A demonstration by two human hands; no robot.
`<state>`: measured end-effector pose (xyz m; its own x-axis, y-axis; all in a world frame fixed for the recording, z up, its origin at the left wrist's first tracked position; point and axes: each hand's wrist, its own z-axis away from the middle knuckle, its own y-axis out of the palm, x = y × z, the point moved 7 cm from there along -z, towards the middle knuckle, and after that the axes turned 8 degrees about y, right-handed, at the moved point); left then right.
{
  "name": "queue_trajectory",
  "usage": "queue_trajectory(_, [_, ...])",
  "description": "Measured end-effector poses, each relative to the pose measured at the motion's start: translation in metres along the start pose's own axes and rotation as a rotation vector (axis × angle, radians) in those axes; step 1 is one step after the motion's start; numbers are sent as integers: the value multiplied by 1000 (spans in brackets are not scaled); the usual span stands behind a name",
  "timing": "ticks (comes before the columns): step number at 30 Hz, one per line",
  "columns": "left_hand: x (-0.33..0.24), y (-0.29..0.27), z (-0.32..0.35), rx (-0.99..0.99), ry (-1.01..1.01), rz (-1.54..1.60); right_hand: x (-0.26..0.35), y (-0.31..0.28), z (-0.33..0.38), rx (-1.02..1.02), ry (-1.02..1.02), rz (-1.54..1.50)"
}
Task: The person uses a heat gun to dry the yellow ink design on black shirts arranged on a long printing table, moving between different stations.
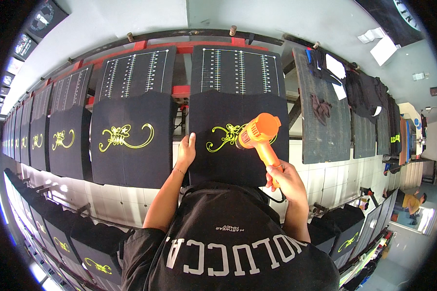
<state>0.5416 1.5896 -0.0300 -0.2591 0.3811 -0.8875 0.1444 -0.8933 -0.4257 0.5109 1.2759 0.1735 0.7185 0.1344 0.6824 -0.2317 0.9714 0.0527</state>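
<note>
Right hand [287, 180] wrapped round the handle of an orange heat gun [261, 133], whose body sits ahead and slightly left of that hand, nozzle end by the yellow print [217, 141]. Probably light, rigid, hot-nosed: hold by handle only. Left hand [186, 151] at the board [227, 72] edge; pinching or resting, cannot tell. Black cloth [230, 167] right of it looks soft, likely to ruck

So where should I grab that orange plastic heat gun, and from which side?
Probably best: grip the heat gun by its narrow handle, coming from the lower right, like the bare right hand. The handle slants that way from the wide body, whose nozzle end points toward the yellow-green swirly print on black fabric.
</note>
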Motion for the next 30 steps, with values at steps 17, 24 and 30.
queue_trajectory(17, [8,2,-3,-54,52,27,21,-2,-32,-102,-80,83])
queue_trajectory(24, [0,0,-1,-61,42,15,25,-4,-40,-116,-90,86])
queue_trajectory(30, [8,0,-2,-84,76,6,30,-7,-37,-176,-116,89])
